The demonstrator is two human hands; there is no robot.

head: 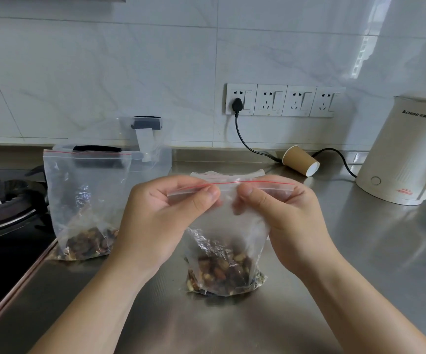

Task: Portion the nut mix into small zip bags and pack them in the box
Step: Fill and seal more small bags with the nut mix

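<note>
Two filled bags stand before us, and we order the scene by size. Largest, the clear box (153,149) waits well beyond our left hand (155,215), within reach for packing. Next, the finished zip bag (84,200) stands upright just left of that hand, its red strip looking closed, parked aside so it stays out of the work. Between our hands the second zip bag (227,241) rests on the steel counter (360,251), so the nut mix (222,269) settles low and leaves the top slack. Our left hand and right hand (283,213) each pinch the red seal (234,183) between thumb and fingers, probably pressing it closed.
</note>
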